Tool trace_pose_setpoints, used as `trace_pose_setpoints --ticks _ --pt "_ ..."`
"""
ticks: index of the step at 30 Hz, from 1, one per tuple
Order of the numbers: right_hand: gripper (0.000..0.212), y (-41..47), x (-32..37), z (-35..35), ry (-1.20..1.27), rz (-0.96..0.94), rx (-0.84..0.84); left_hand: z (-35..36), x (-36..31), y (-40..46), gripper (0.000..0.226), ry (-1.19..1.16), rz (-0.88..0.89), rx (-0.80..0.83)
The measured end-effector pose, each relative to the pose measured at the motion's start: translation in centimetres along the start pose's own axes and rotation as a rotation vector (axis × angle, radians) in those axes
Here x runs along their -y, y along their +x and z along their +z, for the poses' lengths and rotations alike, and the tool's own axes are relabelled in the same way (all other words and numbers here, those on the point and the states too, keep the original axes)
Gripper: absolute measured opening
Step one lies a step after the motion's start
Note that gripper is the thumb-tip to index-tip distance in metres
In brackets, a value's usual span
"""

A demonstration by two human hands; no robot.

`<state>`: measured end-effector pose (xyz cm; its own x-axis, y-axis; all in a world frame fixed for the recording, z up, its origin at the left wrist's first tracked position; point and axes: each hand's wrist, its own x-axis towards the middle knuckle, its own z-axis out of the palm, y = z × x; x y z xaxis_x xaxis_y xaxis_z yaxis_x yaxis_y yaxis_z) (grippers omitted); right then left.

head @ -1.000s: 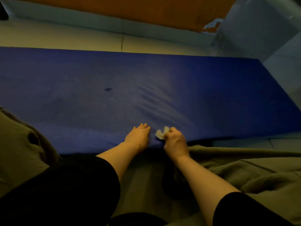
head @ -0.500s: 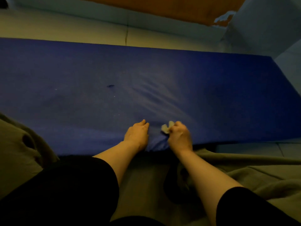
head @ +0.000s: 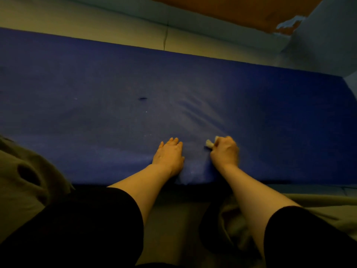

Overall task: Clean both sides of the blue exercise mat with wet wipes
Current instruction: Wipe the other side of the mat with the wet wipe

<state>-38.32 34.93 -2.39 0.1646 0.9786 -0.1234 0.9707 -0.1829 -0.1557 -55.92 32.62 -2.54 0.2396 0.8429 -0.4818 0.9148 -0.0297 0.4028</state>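
Head view, near to far: our black sleeves [head: 77,225] and bare forearms reach forward over olive fabric [head: 23,171]. Our left hand [head: 168,156] lies flat, grip released, pressing the near edge of the blue exercise mat [head: 270,122]. Just right, our right hand [head: 225,150] clenches a bunched wet wipe [head: 209,143] against the mat. Creases suggest the mat is soft and floppy; we judge its near edge the best hold. Beyond lie pale floor tiles [head: 96,24].

Dim, yellowish light. Pale tiled floor [head: 116,26] with a dark grout line [head: 165,38]. Orange wall [head: 231,10] beyond, paint chipped near the light blue corner wall [head: 324,35]. Olive fabric [head: 23,180] bunched nearby.
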Motion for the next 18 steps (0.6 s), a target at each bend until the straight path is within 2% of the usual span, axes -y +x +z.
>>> trace_pose_setpoints --ticks 3,5,8,10,14,16,18 --pt "0.026 0.9 0.6 -0.7 0.041 0.017 0.068 -0.3 0.1 0.5 0.063 -0.018 0.009 -0.009" --pt "0.024 0.5 2.9 0.0 0.064 -0.117 0.14 -0.3 0.3 0.9 0.062 -0.032 0.006 -0.004" --pt "0.011 -0.6 5.1 1.8 0.054 -0.319 0.21 -0.6 0.7 1.5 0.06 -0.035 -0.007 -0.018" --pt "0.012 0.6 4.3 1.5 0.03 -0.285 0.174 -1.1 1.0 1.7 0.059 -0.017 -0.009 -0.015" --pt "0.026 4.2 0.7 -0.6 -0.059 -0.037 0.114 -2.0 1.5 2.6 0.06 -0.02 -0.015 -0.007" --pt "0.025 4.2 1.2 -0.2 -0.07 -0.073 0.105 -2.1 1.6 3.1 0.062 -0.016 -0.02 0.001" --pt "0.017 3.3 3.4 1.2 -0.02 -0.221 0.14 -2.1 1.8 3.7 0.063 -0.015 -0.031 0.002"
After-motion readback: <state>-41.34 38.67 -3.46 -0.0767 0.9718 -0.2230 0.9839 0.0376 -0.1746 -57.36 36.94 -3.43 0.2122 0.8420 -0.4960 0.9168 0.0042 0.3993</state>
